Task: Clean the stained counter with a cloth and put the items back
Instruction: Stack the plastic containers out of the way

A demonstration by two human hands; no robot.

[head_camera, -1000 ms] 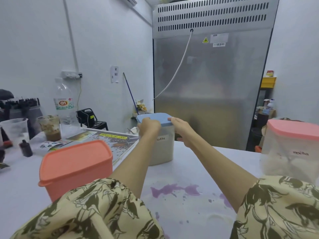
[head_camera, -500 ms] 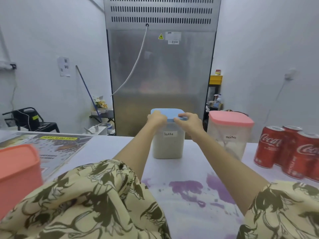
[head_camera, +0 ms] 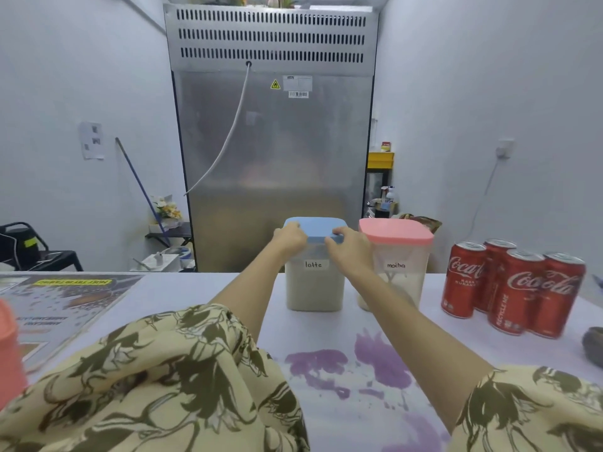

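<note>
The latte container [head_camera: 315, 282] stands upright on the white table [head_camera: 182, 291], toward its far edge, with pale powder filling most of its clear body and a blue lid [head_camera: 318, 228] on top. The person grips it with both hands at lid level: the left hand [head_camera: 288, 241] curls round the lid's left front corner, and the right hand [head_camera: 350, 251] wraps its fingers [head_camera: 339, 230] over the lid's right front edge — both sets clamped on the container, not spread.

Just beside it on the right, close enough that contact cannot be told, stands the mocha container [head_camera: 399, 272] with a pink lid, partly hidden behind the right wrist. Further right, well apart from the pair, a cluster of four red cola cans [head_camera: 512, 288] stands upright, and a dark bowl [head_camera: 594, 349] shows at the frame's right edge.

Nearer the person, between the forearms, purple stains [head_camera: 346, 367] spread across the table — blotches and small splashes. At the left lie a printed menu sheet [head_camera: 62, 305] and, cut off by the frame edge, an orange-lidded box [head_camera: 8, 350]. The sleeves [head_camera: 169, 380] are cream with a dark leaf print. Beyond the table rises a tall steel fridge [head_camera: 274, 164].
</note>
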